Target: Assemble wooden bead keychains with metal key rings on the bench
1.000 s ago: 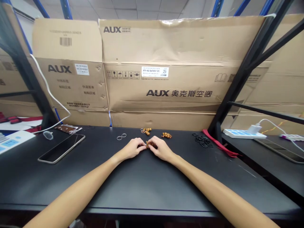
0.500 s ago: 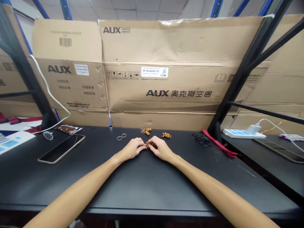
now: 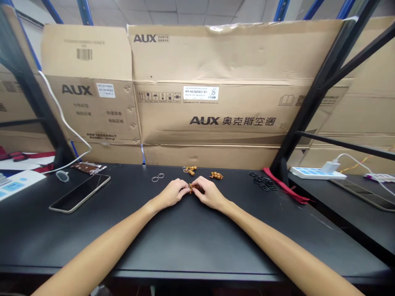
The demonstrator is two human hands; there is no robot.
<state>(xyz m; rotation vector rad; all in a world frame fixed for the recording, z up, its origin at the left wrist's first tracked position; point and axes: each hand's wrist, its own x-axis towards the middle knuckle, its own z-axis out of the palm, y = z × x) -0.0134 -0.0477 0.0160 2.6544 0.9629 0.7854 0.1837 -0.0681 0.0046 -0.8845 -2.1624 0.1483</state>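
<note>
At the middle of the black table, my left hand and my right hand meet fingertip to fingertip. My right hand pinches a brown wooden bead pendant, mostly covered by the fingers. The left thumb and forefinger are closed at the pendant's end, on what looks like a small metal ring, largely hidden. Just behind my hands lies a wooden gourd-bead pendant with a ring at its left. Another bead pendant rests a little to the right. Two loose metal rings lie left of my hands.
To the left are a phone, a brown packet and a power strip. Black loops and a red strap lie right, by a black frame post. Cardboard stands along the back.
Both hands stay almost in place. The fingertips have shifted slightly around the pendant, and the small metal glint by the left fingertips shows less now.
</note>
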